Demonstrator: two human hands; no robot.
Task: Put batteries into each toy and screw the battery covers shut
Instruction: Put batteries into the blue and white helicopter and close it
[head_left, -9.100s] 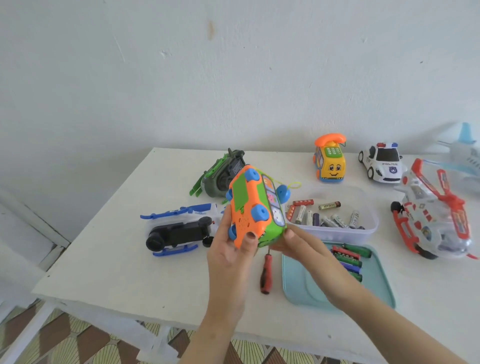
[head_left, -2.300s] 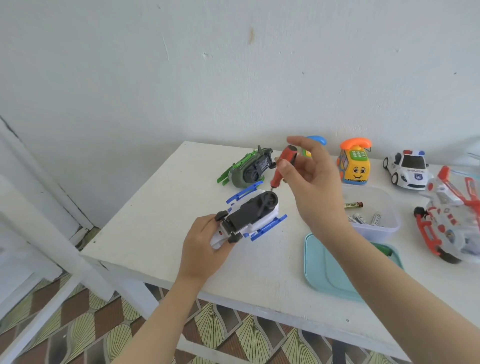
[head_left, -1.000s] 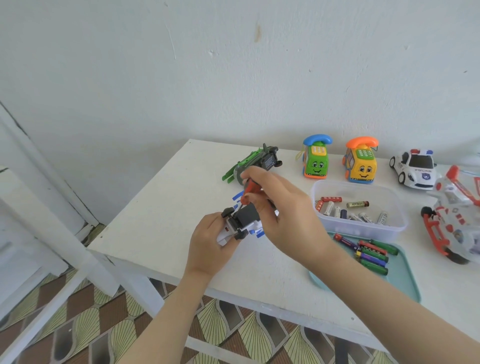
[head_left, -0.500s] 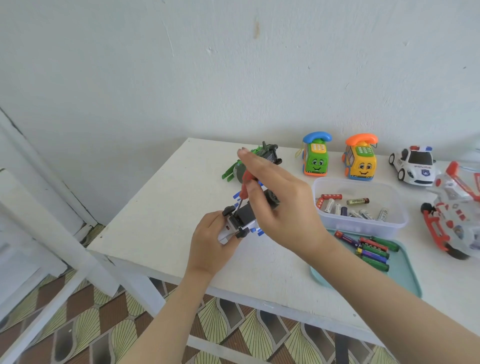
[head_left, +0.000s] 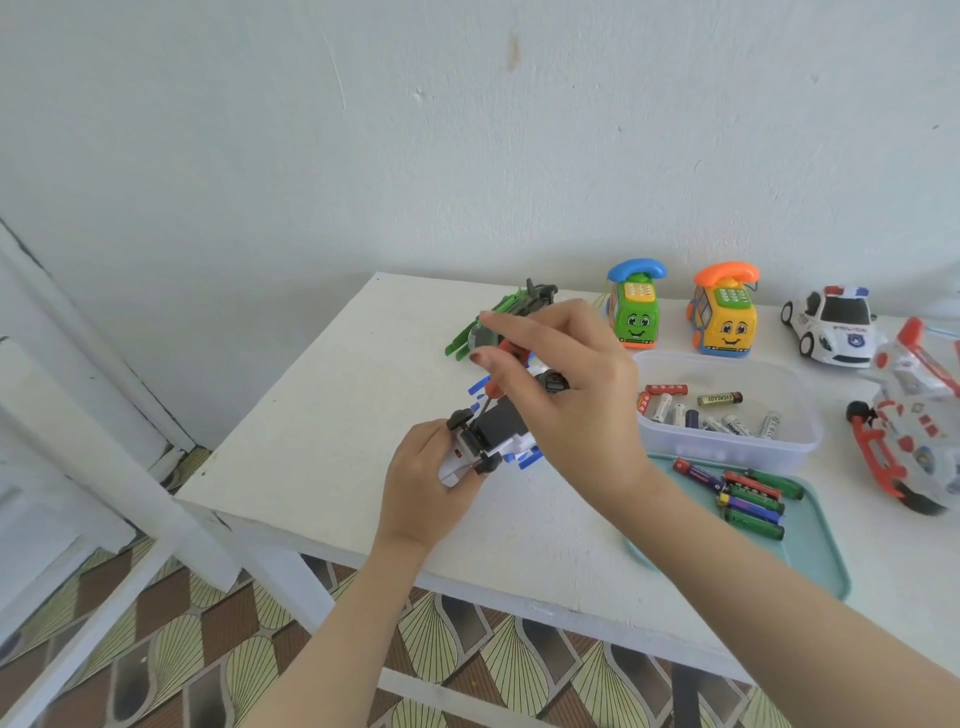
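Centrally, a red-handled screwdriver is pinched by the fingers of the right hand, its tip set against the black underside of an upturned white-and-blue toy helicopter. The toy is gripped at its tail end by the left hand on the white table.

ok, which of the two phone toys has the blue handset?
The green phone toy, on the left of the pair. The yellow phone toy beside it has an orange handset.
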